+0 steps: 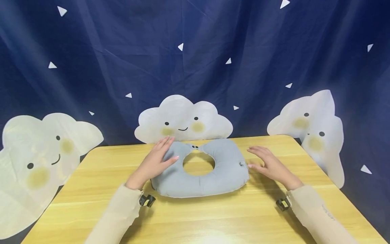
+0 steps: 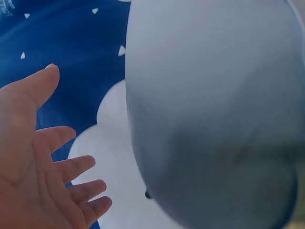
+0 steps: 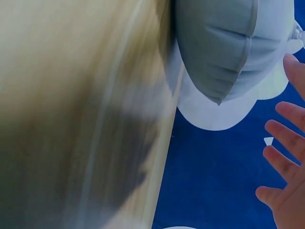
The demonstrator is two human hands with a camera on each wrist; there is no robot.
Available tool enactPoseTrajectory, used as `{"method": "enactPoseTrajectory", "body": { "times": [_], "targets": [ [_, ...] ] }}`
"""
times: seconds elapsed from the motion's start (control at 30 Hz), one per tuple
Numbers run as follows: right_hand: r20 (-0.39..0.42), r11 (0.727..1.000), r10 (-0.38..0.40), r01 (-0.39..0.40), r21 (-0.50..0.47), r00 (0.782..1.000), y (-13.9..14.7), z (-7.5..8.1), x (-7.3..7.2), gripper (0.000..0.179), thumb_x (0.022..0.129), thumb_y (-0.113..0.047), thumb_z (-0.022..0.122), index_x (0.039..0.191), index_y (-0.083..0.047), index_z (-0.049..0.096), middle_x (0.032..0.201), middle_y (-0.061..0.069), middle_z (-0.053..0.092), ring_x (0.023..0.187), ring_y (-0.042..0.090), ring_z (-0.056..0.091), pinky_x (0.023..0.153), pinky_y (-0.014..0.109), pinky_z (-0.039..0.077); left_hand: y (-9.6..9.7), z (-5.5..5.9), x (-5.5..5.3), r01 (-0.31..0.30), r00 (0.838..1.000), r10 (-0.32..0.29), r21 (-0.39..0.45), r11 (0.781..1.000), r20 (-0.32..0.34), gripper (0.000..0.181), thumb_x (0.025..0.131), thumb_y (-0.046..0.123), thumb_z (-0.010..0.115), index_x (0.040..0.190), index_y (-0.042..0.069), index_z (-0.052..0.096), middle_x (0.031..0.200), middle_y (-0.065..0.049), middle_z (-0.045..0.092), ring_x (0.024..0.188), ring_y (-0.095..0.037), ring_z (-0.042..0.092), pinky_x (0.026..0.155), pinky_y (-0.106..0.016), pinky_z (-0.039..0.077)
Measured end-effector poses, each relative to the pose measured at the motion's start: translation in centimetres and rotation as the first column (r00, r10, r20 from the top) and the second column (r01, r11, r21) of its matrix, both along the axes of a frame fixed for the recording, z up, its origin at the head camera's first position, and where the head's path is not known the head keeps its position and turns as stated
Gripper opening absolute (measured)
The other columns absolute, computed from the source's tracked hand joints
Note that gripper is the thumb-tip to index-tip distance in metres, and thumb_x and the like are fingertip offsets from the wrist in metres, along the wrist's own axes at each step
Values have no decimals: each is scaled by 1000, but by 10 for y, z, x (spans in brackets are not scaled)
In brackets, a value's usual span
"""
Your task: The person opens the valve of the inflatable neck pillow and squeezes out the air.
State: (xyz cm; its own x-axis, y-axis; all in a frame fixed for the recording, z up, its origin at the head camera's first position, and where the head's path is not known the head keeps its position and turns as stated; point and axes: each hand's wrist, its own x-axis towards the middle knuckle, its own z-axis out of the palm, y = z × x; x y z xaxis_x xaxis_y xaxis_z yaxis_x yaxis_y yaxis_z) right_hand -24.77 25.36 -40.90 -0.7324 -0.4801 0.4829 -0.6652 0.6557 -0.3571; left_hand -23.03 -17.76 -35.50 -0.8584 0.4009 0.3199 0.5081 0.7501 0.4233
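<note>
A puffed-up grey inflatable neck pillow [image 1: 199,186] lies on the wooden table, its round hole in the middle and two small dark snaps [image 1: 195,147] at the far side of the ring. Near its right edge is a clear air valve [image 1: 241,164]. My left hand [image 1: 156,161] overlaps the pillow's left part in the head view, thumb and fingers spread, holding nothing. In the left wrist view, a gap shows between that hand [image 2: 52,162] and the pillow. Just off the valve side, my right hand [image 1: 272,166] hovers with fingers extended, palm towards the pillow, holding nothing.
The light wooden table [image 1: 213,220] ends at a far edge right behind the pillow. Beyond hangs a dark blue curtain [image 1: 146,54] with white triangles and smiling clouds. Each sleeve cuff carries a small black wrist camera [image 1: 147,201].
</note>
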Motion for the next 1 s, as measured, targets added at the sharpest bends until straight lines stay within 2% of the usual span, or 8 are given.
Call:
{"method": "enactPoseTrajectory", "body": {
  "times": [0.1,0.2,0.3,0.37,0.53,0.67,0.8,1.0],
  "targets": [
    [18,1000,13,-13,-23,1000,-1,-2,1,57,79,-18,76,128,0,54,131,21,52,123,38,43,101,54,33,11,-1,1,27,1000,-27,4,1000,6,71,93,43,55,150,12,26,155,-11,22,142,-32,17,115,-51,15],
    [49,997,26,-23,-73,998,-2,-4,3,56,78,-18,77,128,-2,55,131,18,53,123,35,46,106,36,34,24,-2,1,50,999,-50,3,999,15,72,92,45,55,150,13,26,155,-10,22,143,-31,17,115,-50,15],
    [96,992,43,-31,-124,994,-3,-4,4,54,79,-18,76,128,-6,56,131,13,55,123,31,48,104,16,29,36,-2,1,78,997,-78,2,997,22,72,92,45,56,150,14,26,155,-10,22,142,-31,18,114,-50,16],
    [131,988,56,-35,-153,990,-4,-4,5,52,80,-17,76,128,-7,57,130,11,57,122,29,48,102,10,27,44,-3,1,96,995,-96,1,995,18,72,91,44,57,149,13,28,155,-10,23,142,-31,20,114,-50,17],
    [206,978,86,-44,-202,975,-8,-4,7,51,80,-13,75,128,-7,57,130,10,57,122,23,49,99,9,29,61,-6,0,127,992,-127,7,992,15,73,91,45,58,149,12,29,154,-8,24,141,-29,22,113,-51,20],
    [249,962,127,-58,-268,960,-11,-6,7,51,79,-7,75,127,-5,57,130,13,56,123,11,47,98,9,32,76,-6,0,147,989,-147,6,989,35,73,90,48,57,150,16,27,155,-5,24,141,-26,23,113,-49,22],
    [262,944,164,-74,-322,951,-12,-7,5,47,80,-4,74,125,-4,59,129,14,57,119,1,47,96,15,41,89,-4,0,170,984,-170,-8,985,49,73,90,48,57,149,16,28,154,-4,26,140,-25,26,112,-47,24],
    [246,922,206,-103,-373,947,-15,-6,4,40,81,-3,72,120,-2,62,125,16,59,115,1,51,92,24,47,108,-1,0,209,975,-207,-20,978,84,72,91,49,56,149,16,30,154,-2,27,140,-24,27,112,-46,27]
  ]
}}
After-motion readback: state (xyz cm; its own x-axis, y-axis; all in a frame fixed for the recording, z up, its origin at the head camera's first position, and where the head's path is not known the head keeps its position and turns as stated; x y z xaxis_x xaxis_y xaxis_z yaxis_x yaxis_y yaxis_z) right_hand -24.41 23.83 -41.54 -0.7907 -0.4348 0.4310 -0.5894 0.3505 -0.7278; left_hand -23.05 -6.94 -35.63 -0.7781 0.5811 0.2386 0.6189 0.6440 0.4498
